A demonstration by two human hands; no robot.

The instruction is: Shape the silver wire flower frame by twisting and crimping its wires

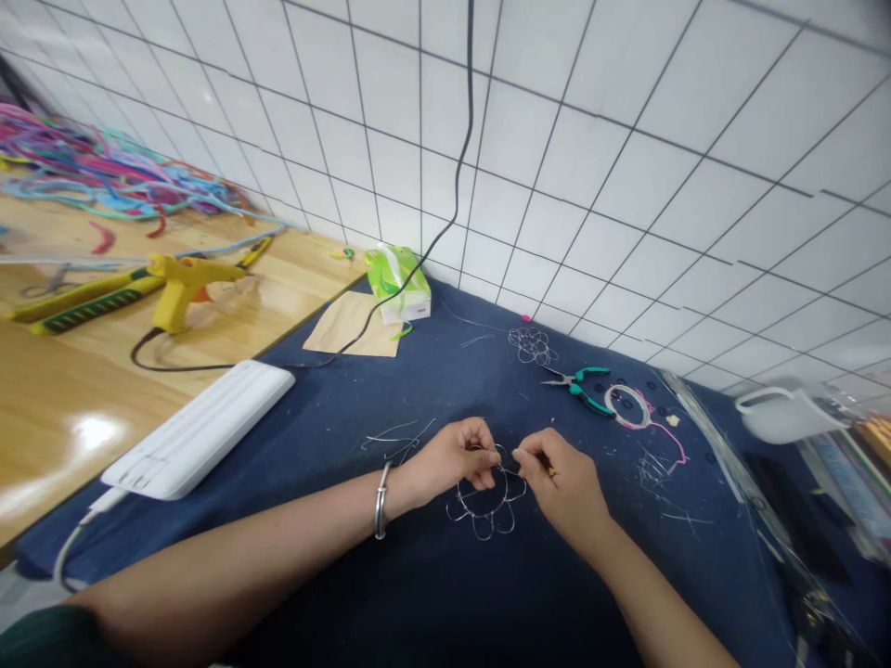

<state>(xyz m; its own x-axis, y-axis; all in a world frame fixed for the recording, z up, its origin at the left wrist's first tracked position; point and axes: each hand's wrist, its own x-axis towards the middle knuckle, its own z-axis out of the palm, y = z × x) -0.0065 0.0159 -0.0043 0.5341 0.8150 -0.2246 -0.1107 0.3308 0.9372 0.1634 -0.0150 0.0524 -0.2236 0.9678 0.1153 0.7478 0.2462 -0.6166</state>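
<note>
Left hand [463,455]: fingers clamped on a looped wire flower [485,516], over the dark blue worktop [334,413]. Right hand [565,484]: fingers together beside it, wire between them indistinct. Beyond: teal-handled pliers [576,388], second wire flower [533,347].

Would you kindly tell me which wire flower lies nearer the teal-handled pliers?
The far wire flower, close to the tiled wall, just beyond the tips of the pliers; the near wire flower is in the left hand.
</note>
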